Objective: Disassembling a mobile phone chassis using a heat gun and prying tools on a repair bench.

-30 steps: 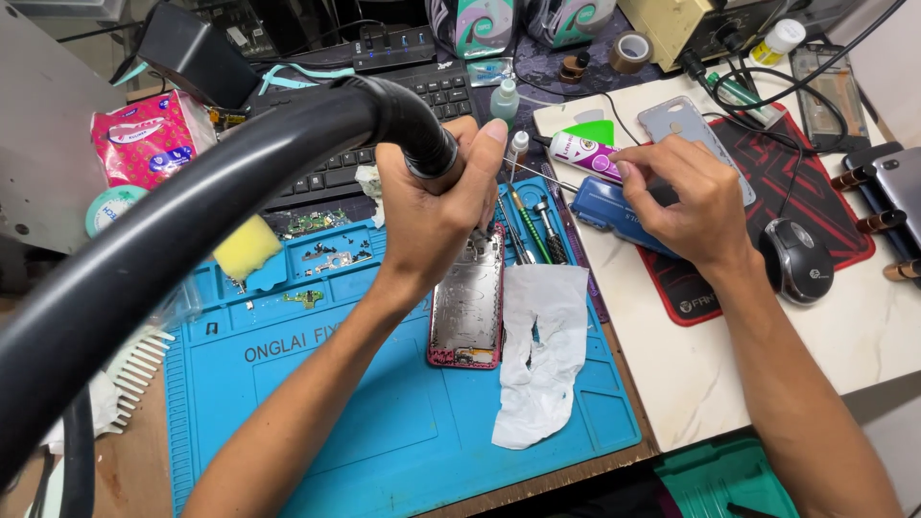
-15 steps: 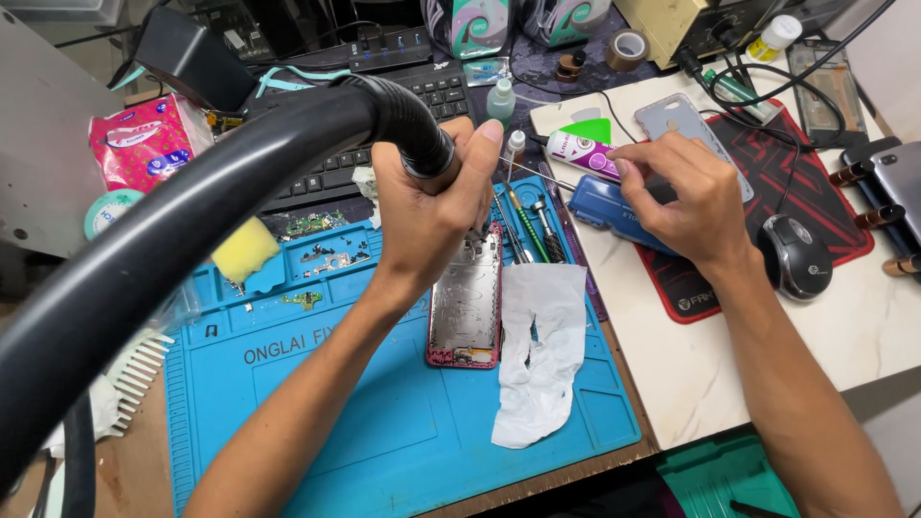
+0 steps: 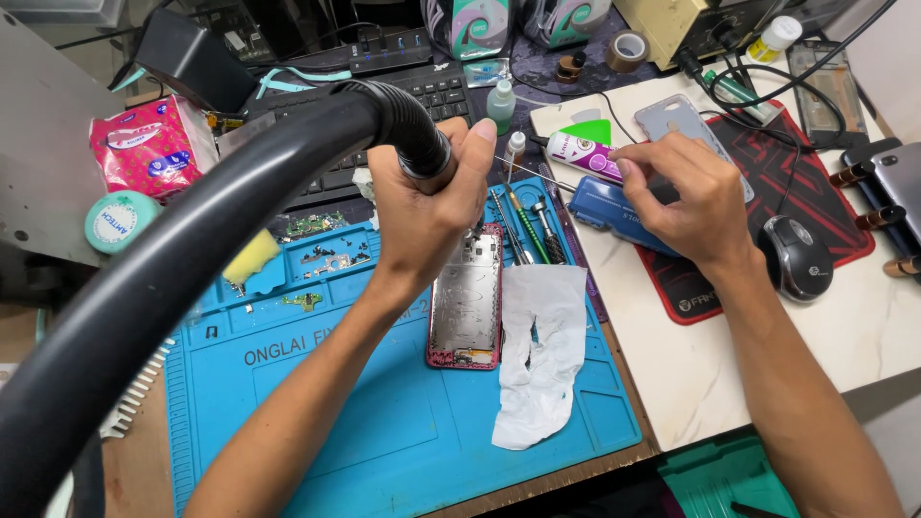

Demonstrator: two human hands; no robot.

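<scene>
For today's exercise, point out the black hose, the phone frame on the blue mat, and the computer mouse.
black hose [image 3: 221, 240], head view, on the smooth middle stretch of the tube.
phone frame [image 3: 467, 307], head view, on its bare metal inside.
computer mouse [image 3: 798, 257], head view, on its rounded back.

a mouse [image 3: 798, 257] sits on the red mat [image 3: 710, 297]; right of the blue mat [image 3: 365, 422]; keyboard [image 3: 422, 96], tape roll [image 3: 628, 48] and pink packet [image 3: 149, 144] lie beyond it.

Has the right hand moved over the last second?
Yes. The right hand has slid slightly left off the blue box, toward the white tube.
</scene>
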